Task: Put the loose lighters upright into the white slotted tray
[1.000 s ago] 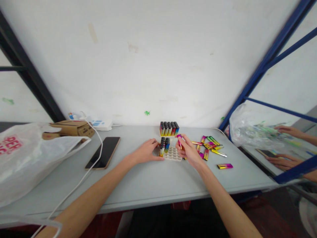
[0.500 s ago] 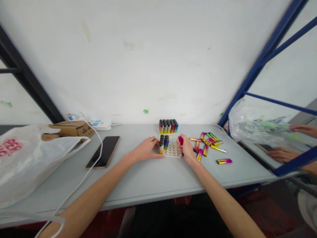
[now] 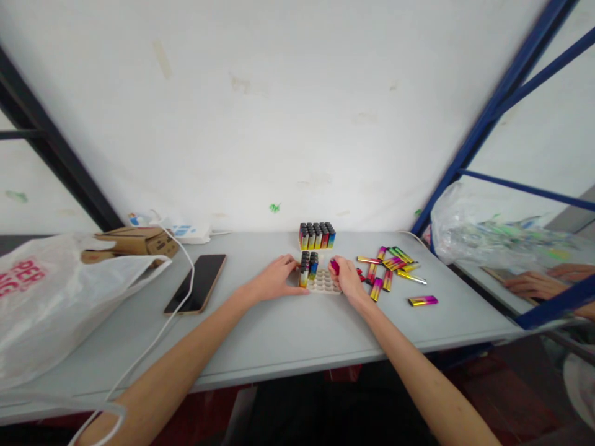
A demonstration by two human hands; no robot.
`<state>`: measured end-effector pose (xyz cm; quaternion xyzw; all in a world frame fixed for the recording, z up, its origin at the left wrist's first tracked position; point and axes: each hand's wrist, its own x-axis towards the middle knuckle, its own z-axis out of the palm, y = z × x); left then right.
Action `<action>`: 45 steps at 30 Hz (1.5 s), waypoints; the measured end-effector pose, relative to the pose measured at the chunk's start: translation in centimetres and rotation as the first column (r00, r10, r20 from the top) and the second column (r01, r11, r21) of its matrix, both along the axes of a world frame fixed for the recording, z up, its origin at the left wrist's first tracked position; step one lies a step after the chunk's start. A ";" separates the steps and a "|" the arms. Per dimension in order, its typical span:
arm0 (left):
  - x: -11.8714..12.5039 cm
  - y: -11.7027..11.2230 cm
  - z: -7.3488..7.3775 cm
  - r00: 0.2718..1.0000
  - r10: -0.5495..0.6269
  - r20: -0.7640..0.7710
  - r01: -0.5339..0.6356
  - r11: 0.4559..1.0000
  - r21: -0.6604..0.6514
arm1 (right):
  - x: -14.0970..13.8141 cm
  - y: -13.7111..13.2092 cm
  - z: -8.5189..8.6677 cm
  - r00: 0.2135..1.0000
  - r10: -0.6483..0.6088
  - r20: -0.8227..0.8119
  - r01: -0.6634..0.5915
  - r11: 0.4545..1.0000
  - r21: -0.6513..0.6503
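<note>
A white slotted tray (image 3: 323, 284) lies on the grey table (image 3: 279, 334), with several colourful lighters (image 3: 308, 267) standing in its left slots. My left hand (image 3: 275, 280) rests on the table against the tray's left side, fingers curled at its edge. My right hand (image 3: 346, 279) is at the tray's right side, pinching a pink lighter (image 3: 334, 266) just above the tray. Several loose lighters (image 3: 389, 267) lie scattered to the right, one (image 3: 423, 301) apart from the rest. A full tray of lighters (image 3: 317, 236) stands behind, near the wall.
A phone (image 3: 197, 283) on a white cable lies left of my hands. A cardboard box (image 3: 134, 241), a power strip (image 3: 188, 232) and a white plastic bag (image 3: 56, 297) sit at the far left. A clear bag (image 3: 483, 238) and another person's hand (image 3: 534, 285) are beyond the blue frame (image 3: 488, 118).
My right hand has brought the pink lighter down and left, from held up beside the tray to just over its right part. My left hand has stayed put.
</note>
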<state>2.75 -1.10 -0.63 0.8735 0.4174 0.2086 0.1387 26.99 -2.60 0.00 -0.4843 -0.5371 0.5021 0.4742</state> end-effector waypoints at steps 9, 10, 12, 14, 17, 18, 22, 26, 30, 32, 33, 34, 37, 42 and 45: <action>0.2 -0.4 0.7 1.000 0.005 -0.025 -0.006 1.000 -0.015 | 0.3 -0.3 0.4 0.995 0.013 0.098 -0.044 0.945 0.324; 0.2 -0.4 0.7 1.000 0.007 -0.018 -0.007 1.000 -0.018 | 0.5 -0.3 0.4 0.991 -0.001 0.136 -0.051 0.926 0.375; 0.2 -0.5 0.7 1.000 0.009 -0.005 -0.009 1.000 -0.022 | 0.8 -0.3 0.4 0.978 -0.013 0.209 -0.084 0.889 0.450; 0.1 -0.5 0.7 1.000 0.015 0.000 -0.015 1.000 -0.024 | 0.9 -0.4 0.4 0.967 -0.008 0.255 -0.121 0.865 0.488; 0.1 -0.5 0.7 1.000 0.020 -0.002 -0.020 0.999 -0.027 | 0.8 -0.8 0.5 0.967 0.004 0.257 -0.136 0.855 0.501; 0.1 -0.5 0.7 1.000 0.018 -0.001 -0.018 1.000 -0.025 | 0.7 -0.9 0.5 0.967 0.009 0.256 -0.140 0.855 0.500; 0.0 -0.3 0.4 1.000 0.002 0.001 -0.002 1.000 -0.011 | 0.7 -1.3 0.6 0.954 0.026 0.299 -0.180 0.846 0.502; 0.0 -0.2 0.1 1.000 -0.003 0.001 0.003 1.000 -0.010 | 1.0 -1.7 0.4 0.909 0.059 0.413 -0.288 0.805 0.519; 0.0 -0.2 0.2 1.000 -0.007 0.002 0.007 1.000 -0.004 | 1.2 -1.8 0.6 0.843 0.039 0.537 -0.370 0.766 0.525; 0.0 -0.2 0.2 1.000 -0.006 0.007 0.006 1.000 0.002 | 1.2 -1.7 0.8 0.812 0.031 0.583 -0.399 0.758 0.516; 0.0 -0.2 0.2 1.000 -0.003 0.007 0.003 1.000 0.004 | 1.2 -1.6 0.9 0.796 0.026 0.605 -0.411 0.757 0.509; 0.0 -0.2 0.2 1.000 0.001 0.005 -0.001 1.000 0.005 | 1.1 -1.5 0.9 0.779 0.014 0.627 -0.416 0.759 0.500; 0.0 -0.3 0.3 1.000 0.004 -0.005 -0.004 1.000 -0.002 | 0.7 -1.5 1.1 0.714 -0.048 0.699 -0.389 0.802 0.453; 0.1 -0.6 0.6 1.000 0.010 0.000 -0.010 1.000 -0.018 | 2.9 -2.4 1.2 0.640 -0.119 0.759 -0.381 0.809 0.449; 0.1 -0.6 0.6 1.000 0.014 -0.002 -0.014 1.000 -0.026 | 7.6 -2.8 0.6 0.556 -0.364 0.748 -0.231 0.797 0.559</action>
